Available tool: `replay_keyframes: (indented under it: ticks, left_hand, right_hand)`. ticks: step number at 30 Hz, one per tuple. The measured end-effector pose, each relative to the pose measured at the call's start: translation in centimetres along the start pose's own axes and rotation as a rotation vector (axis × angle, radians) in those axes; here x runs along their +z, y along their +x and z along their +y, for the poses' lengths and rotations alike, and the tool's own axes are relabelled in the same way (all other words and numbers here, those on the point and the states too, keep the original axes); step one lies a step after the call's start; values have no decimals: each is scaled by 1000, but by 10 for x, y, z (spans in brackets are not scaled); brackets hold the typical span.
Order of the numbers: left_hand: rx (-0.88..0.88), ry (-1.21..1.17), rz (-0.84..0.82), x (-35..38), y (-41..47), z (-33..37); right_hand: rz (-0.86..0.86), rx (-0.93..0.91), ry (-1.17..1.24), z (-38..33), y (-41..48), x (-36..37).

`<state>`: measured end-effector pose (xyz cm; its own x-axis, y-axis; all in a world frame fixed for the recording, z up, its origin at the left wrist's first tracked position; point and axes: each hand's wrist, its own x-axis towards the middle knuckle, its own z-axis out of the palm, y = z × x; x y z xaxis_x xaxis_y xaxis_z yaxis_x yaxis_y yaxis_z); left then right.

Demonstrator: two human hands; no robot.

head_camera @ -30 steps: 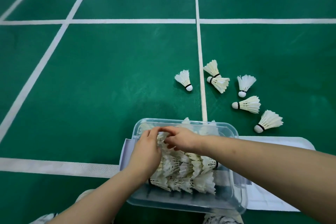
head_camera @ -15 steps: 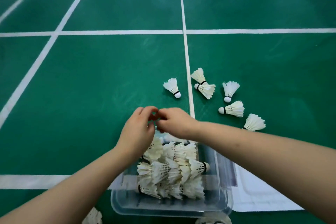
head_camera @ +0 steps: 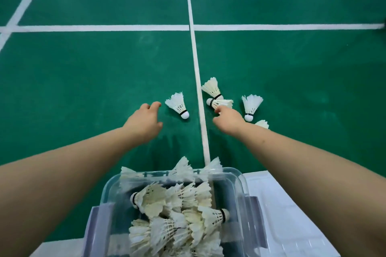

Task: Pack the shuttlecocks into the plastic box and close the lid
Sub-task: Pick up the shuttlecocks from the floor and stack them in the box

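The clear plastic box stands open at the bottom centre, holding several white feather shuttlecocks. Loose shuttlecocks lie on the green floor beyond it. My left hand is stretched out, fingers apart, just left of one loose shuttlecock and apart from it. My right hand reaches to a pair of shuttlecocks; its fingertips touch the nearer one's feathers. Another shuttlecock stands right of that hand, and a further one peeks out behind my right wrist.
The box's white lid lies flat on the floor right of the box. A white court line runs away from me between my hands, and a cross line lies farther off. Green court floor surrounds everything.
Both hands left the box and moved forward and apart, out to the loose shuttlecocks on the floor. The view tipped so the box now sits lower in the frame.
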<state>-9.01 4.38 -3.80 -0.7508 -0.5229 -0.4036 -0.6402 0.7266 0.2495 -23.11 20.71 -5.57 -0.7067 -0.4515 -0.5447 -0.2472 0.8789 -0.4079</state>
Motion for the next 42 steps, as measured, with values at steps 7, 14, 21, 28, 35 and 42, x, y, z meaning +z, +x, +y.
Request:
replay_keyframes:
  ticks: [7,14,21,28,35,42]
  left_hand:
    - [96,49,-48,12,49,14]
    - [92,-20,-136,22,67,23]
    - [54,-141,-106,25,44,16]
    - [107,-256,30,-1,1,25]
    - [124,-395,162,-15,-73,31]
    - [13,-634,300,-32,-142,12]
  right_hand:
    - [192,216,304,38,33,8]
    - [134,106,561,17,35,9]
    - [132,84,583,9,28,16]
    - [214,-47,742,-5,-23,5]
    - [298,-335,817,-21,-114,-2]
    - [158,-572,374,-1,-190,41]
